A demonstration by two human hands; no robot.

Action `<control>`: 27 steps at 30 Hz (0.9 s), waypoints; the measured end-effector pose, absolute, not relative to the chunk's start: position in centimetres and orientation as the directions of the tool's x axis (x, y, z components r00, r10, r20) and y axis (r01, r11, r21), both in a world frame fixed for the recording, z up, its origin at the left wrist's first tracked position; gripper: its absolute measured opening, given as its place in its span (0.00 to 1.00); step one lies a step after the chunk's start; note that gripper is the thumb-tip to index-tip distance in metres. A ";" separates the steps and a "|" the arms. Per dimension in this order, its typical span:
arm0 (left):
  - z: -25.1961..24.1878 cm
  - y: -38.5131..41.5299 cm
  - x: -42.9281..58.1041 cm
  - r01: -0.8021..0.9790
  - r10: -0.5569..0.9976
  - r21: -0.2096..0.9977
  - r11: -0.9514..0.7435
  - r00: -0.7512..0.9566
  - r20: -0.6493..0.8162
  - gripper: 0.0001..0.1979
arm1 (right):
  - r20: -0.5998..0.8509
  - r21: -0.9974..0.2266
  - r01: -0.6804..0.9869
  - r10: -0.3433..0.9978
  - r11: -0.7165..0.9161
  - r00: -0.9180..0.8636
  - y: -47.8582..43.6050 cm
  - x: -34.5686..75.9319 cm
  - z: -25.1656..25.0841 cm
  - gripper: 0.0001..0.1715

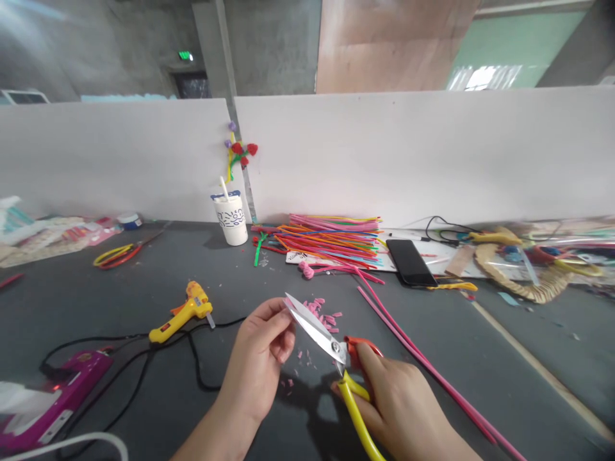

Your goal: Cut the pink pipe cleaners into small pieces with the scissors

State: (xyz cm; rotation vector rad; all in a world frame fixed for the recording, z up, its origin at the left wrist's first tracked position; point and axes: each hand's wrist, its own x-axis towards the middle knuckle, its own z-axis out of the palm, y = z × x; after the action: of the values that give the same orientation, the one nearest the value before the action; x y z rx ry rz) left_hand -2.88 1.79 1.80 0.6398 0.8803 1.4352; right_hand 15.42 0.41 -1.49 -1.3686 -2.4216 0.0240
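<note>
My right hand (398, 390) grips a pair of scissors (319, 336) by its handles, one red and one yellow. The blades point up and left, with their tips at the fingers of my left hand (262, 352). Those fingers are pinched; a bit of pink pipe cleaner shows at the fingertips by the blades, and the rest is hidden. Under and beyond the blades lies a pile of short pink snippets (330, 319). Long pink pipe cleaners (408, 346) run along the table to the right of it, and a pink pipe-cleaner flower (307, 270) lies behind the pile.
A yellow glue gun (185, 314) lies at left, its black cord leading past a purple power strip (62, 394). Behind are a white cup (233, 221), a bundle of coloured pipe cleaners (331, 240) and a phone (410, 262). Another pair of scissors (118, 256) rests far left.
</note>
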 end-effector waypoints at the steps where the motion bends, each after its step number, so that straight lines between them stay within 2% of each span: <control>1: 1.8 1.8 -2.9 -0.564 0.989 0.823 0.066 -0.074 -0.130 0.02 | 0.288 -0.187 0.828 0.835 0.529 -0.469 0.4 15.4 -1.4 0.19; 17: 1.8 1.9 -3.0 -0.576 0.991 0.813 0.078 -0.046 -0.128 0.02 | 0.275 -0.205 0.816 0.832 0.541 -0.482 0.5 15.4 -1.2 0.18; 27: 2.0 1.9 -3.1 -0.554 0.990 0.828 0.088 -0.040 -0.132 0.03 | 0.215 -0.231 0.824 0.853 0.518 -0.476 0.4 15.5 -1.4 0.17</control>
State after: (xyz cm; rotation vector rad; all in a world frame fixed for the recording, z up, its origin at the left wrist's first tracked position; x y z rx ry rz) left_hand -3.10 1.92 1.95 0.6537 0.8737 1.4006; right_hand 15.49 0.40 -1.38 -1.4016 -2.4604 0.1372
